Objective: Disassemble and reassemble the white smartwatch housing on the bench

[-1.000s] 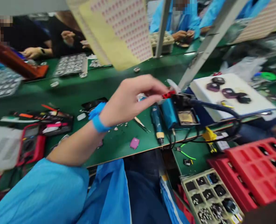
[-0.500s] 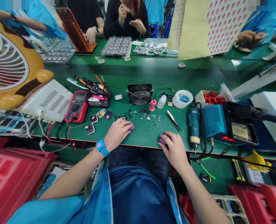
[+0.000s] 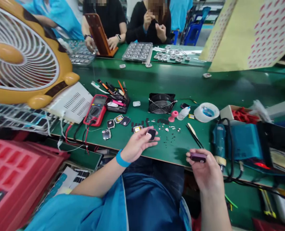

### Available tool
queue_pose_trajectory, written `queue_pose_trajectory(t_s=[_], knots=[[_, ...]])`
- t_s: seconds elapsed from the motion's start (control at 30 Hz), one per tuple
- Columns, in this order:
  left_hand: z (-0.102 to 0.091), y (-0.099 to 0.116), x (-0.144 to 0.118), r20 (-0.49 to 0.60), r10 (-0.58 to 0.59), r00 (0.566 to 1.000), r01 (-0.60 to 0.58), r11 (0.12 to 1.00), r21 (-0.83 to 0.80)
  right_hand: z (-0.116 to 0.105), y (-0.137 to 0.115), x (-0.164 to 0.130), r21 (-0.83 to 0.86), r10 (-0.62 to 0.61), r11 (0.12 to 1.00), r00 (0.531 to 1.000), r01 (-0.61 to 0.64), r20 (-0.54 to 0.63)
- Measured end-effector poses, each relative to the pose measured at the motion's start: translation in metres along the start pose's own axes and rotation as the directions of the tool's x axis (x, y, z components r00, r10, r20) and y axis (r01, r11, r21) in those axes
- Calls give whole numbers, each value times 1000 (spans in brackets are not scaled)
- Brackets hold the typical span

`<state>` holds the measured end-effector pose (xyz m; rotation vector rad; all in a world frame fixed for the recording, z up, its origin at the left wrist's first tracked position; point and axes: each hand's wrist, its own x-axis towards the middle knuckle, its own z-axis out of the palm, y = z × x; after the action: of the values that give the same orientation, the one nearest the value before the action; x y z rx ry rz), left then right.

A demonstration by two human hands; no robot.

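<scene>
My left hand (image 3: pixel 138 143), with a blue wrist strap, holds a small black square part (image 3: pixel 151 133) between thumb and fingers, just above the green bench (image 3: pixel 171 84). My right hand (image 3: pixel 206 171) is lifted near the bench's front edge and grips a small dark purple case (image 3: pixel 198 157). Several tiny dark parts (image 3: pixel 166 126) lie scattered on the mat between and beyond the hands. Small watch-like cases (image 3: pixel 115 121) lie to the left of my left hand.
A red multimeter (image 3: pixel 95 110), a tool tray (image 3: pixel 116 98), a black cooling fan (image 3: pixel 161 103), a tape roll (image 3: pixel 206 112), tweezers (image 3: pixel 194 134) and a blue soldering station (image 3: pixel 241 141) stand around. A large desk fan (image 3: pixel 22 54) is far left. Red trays (image 3: pixel 14 170) sit lower left. People work across the bench.
Both hands have lifted off the bench, each with a small part in it. The view has swung left; a second ago my left hand reached to the soldering station.
</scene>
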<state>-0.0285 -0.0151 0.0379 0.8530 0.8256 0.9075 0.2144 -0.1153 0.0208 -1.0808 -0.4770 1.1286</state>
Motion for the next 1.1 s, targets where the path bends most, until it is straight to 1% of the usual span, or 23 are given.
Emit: queue_pose_trajectory(t_s=[0.03, 0.07, 0.13, 0.2, 0.3, 0.37, 0.43, 0.5, 0.57, 0.6, 0.63, 0.67, 0.7, 0.73, 0.77, 0.8, 0.83, 0.87, 0.93, 1.0, 1.1], knots=[[3, -2, -3, 22, -35, 999, 35, 999, -14, 9, 1, -3, 6, 19, 1000, 998, -20, 52], [6, -3, -6, 42, -53, 998, 52, 998, 20, 19, 3, -6, -10, 32, 999, 994, -31, 101], [9, -6, -14, 92, -80, 993, 66, 988, 139, 37, 11, -11, -108, 55, 994, 983, -36, 176], [10, -7, -24, 136, -92, 986, 54, 965, 258, 51, 18, -13, -248, 93, 968, 971, -37, 219], [8, -6, -35, 125, -47, 991, -5, 923, 385, 59, 25, -13, -412, 172, 911, 933, -28, 315], [8, -5, -38, 109, -32, 994, -19, 899, 437, 59, 24, -12, -489, 175, 871, 897, 52, 405], [11, -4, -39, 116, -24, 993, -33, 883, 469, 58, 21, -11, -546, 130, 819, 871, 175, 474], [14, -3, -39, 135, -3, 991, -66, 860, 506, 58, 18, -11, -577, 72, 769, 858, 277, 508], [13, -1, -35, 183, 16, 983, -120, 811, 572, 56, 15, -10, -585, 27, 739, 853, 334, 521], [9, 2, -32, 224, 29, 974, -167, 758, 631, 54, 13, -8, -582, 3, 735, 857, 348, 516], [3, 6, -27, 268, 51, 962, -232, 671, 704, 51, 11, -6, -577, -20, 736, 863, 354, 504], [-6, 10, -22, 306, 80, 949, -299, 543, 785, 46, 9, -4, -576, -41, 737, 875, 353, 483], [-17, 15, -15, 338, 113, 934, -355, 373, 857, 40, 7, -1, -583, -50, 738, 888, 341, 457], [-28, 20, -8, 352, 158, 923, -377, 180, 908, 33, 6, 2, -594, -52, 738, 905, 319, 421], [-39, 25, 0, 341, 185, 922, -345, -10, 938, 25, 4, 5, -612, -42, 738, 924, 285, 380], [-49, 29, 8, 328, 205, 922, -297, -166, 940, 17, 4, 7, -624, -27, 743, 942, 243, 335], [-58, 32, 15, 322, 210, 923, -275, -224, 935, 10, 3, 9, -630, -16, 751, 959, 199, 284], [-63, 34, 21, 321, 209, 924, -265, -259, 929, 4, 3, 9, -629, -5, 761, 971, 159, 239], [-70, 35, 32, 329, 213, 920, -265, -280, 923, -1, 3, 9, -617, -4, 779, 983, 117, 181], [-71, 37, 41, 321, 255, 912, -241, -302, 922, -1, 4, 9, -621, -18, 773, 983, 128, 181], [-73, 45, 49, 254, 377, 891, -127, -330, 935, 2, 5, 9, -626, -30, 762, 975, 164, 219]])
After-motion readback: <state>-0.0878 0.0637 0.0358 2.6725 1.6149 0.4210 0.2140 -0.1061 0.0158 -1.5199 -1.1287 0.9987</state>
